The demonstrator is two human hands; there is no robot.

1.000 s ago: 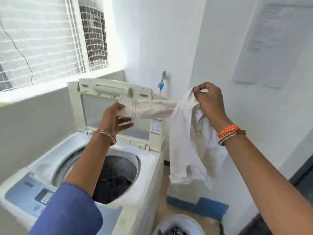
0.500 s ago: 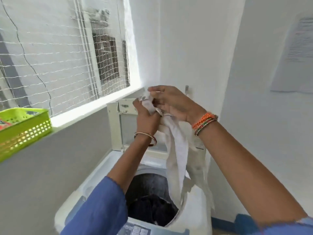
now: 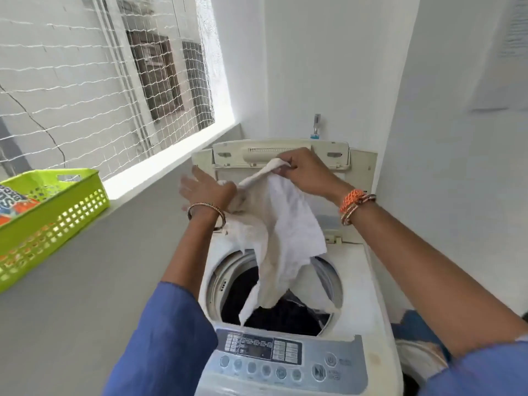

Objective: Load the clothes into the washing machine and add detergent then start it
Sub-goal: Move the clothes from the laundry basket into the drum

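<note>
A white top-loading washing machine (image 3: 360, 284) stands in front of me with its lid (image 3: 331, 155) raised. Dark clothes (image 3: 285, 315) lie in the drum. My right hand (image 3: 308, 172) pinches the top of a white garment (image 3: 288, 224), which hangs down with its lower end reaching into the drum opening. Left of that sits my left hand (image 3: 205, 192), blurred, fingers spread and straight, its wrist side against the cloth. The control panel (image 3: 285, 355) runs along the machine's near edge.
A green plastic basket (image 3: 57, 215) holding a printed packet (image 3: 11, 201) sits on the grey ledge at the left, under a netted window. A tap (image 3: 316, 124) juts from the wall behind the lid. A white tub (image 3: 420, 358) stands on the floor to the right.
The two hands were bunched together on the cloth's top; now my left hand has let go and spread open to the left. The garment hangs lower, over the drum.
</note>
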